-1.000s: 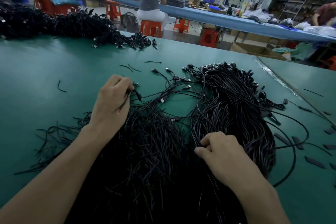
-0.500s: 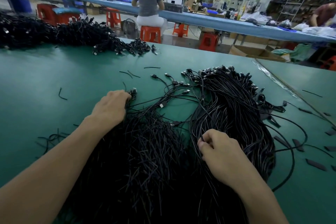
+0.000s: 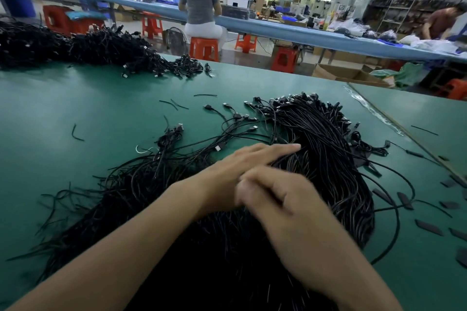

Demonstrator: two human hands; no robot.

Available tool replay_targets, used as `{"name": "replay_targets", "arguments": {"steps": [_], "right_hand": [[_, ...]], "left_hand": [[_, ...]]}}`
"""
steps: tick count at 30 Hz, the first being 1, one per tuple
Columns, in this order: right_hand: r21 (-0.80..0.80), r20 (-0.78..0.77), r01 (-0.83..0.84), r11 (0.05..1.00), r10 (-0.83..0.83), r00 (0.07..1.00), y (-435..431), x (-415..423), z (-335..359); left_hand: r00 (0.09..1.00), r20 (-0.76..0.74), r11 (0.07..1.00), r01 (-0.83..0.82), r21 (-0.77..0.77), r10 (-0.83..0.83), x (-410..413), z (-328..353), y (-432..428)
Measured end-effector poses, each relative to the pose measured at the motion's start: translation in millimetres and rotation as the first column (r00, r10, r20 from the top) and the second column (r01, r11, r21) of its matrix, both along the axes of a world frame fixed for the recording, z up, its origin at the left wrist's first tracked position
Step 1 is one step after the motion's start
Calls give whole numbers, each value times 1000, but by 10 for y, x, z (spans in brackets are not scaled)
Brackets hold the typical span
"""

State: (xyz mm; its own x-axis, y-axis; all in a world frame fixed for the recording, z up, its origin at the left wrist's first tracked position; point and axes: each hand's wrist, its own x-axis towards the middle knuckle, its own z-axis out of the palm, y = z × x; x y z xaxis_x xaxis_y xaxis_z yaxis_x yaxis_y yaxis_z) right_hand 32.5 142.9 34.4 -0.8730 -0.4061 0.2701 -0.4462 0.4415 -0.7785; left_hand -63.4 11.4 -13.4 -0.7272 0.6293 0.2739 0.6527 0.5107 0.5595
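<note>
A big heap of black cables (image 3: 326,149) with plugs at their far ends lies on the green table (image 3: 75,98). Left of it spreads a tangle of thin black ties (image 3: 131,184). My left hand (image 3: 237,171) reaches across to the right, fingers straight, fingertips resting on the cable heap. My right hand (image 3: 288,212) is blurred and lies just over the back of the left hand, fingers curled; whether it holds a cable cannot be seen. A small coiled cable bundle (image 3: 171,135) sits on the table left of the hands.
A second long heap of black cables (image 3: 75,45) lies at the table's far left. Several flat black pieces (image 3: 429,227) are scattered at the right. Beyond the far edge stand orange stools (image 3: 204,48) with a seated person (image 3: 199,5), and cardboard boxes (image 3: 341,74).
My left hand left the small bundle at the left and swung right onto the cable heap, fingers now straight. My right hand rose off the heap toward the left hand.
</note>
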Motion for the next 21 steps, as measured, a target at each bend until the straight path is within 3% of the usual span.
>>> {"name": "replay_targets", "arguments": {"steps": [3,6,8,11,12,13,15,17,19,21], "right_hand": [[77,7,-216,973,216,976,-216,146,34],[44,23,-261,964,260,965,-247,238,116],[49,33,-138,989,137,990,-193,248,143],[213,-7,233,949,-237,972,-27,119,93],[259,-8,334,906,-344,939,50,59,71],[304,-11,411,859,-429,903,129,10,45],[417,-43,473,777,-503,863,283,-63,-37],[499,-74,445,744,-475,877,338,-89,-93],[422,-7,387,820,-424,906,288,-81,-90],[194,86,324,926,-345,935,197,-56,-49]], "left_hand": [[989,-74,991,-128,-32,126,-33,-68,-18],[938,-73,929,-322,180,339,-79,-109,-219],[857,15,761,-466,451,516,-95,-68,-383],[809,279,277,-467,840,517,-65,99,-577],[820,274,191,-414,890,503,-36,141,-630],[826,221,169,-352,921,518,12,173,-641],[812,66,259,-261,930,580,115,203,-580],[809,-89,437,-219,873,582,209,178,-443],[861,-126,564,-206,800,493,265,176,-310],[861,-245,738,-198,645,445,299,161,-246]]}}
